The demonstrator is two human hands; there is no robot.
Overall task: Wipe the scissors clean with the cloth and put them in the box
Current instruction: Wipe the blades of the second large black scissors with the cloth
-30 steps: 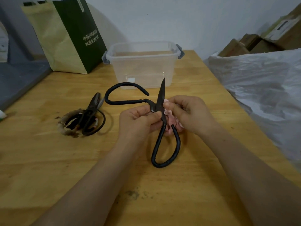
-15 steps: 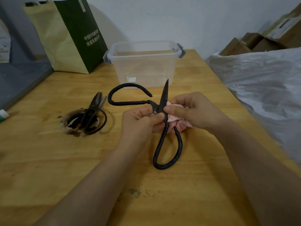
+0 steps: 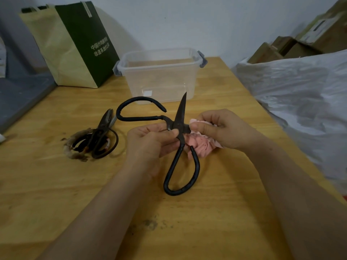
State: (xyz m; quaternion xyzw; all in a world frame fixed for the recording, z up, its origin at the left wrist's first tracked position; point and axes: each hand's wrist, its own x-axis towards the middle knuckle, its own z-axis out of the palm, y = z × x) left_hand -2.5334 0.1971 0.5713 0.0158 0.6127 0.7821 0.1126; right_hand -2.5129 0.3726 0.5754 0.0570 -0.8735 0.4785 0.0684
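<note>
The big scissors [image 3: 180,113] are wide open, in front of the person and over the middle of the bench [image 3: 216,212]. The left hand [image 3: 150,141] pinches them right where the two halves join, with the thumb on top. One blade points up and away, toward the box [image 3: 159,81]. One black handle loop sticks out to the left and the other hangs down toward the person.

The right hand [image 3: 223,128] is curled round a pink cloth [image 3: 201,145]. Its thumb presses the cloth onto the other blade, which is mostly hidden.

The box is see-through plastic with no lid. It sits at the back of the bench, apart from the hands.

A pair of old scissors [image 3: 99,136] lies flat on the bench to the left. A green and tan bag [image 3: 75,45] stands in the back left corner. A white plastic sheet [image 3: 300,91] lies along the right side, with cardboard boxes [image 3: 293,47] behind it.
</note>
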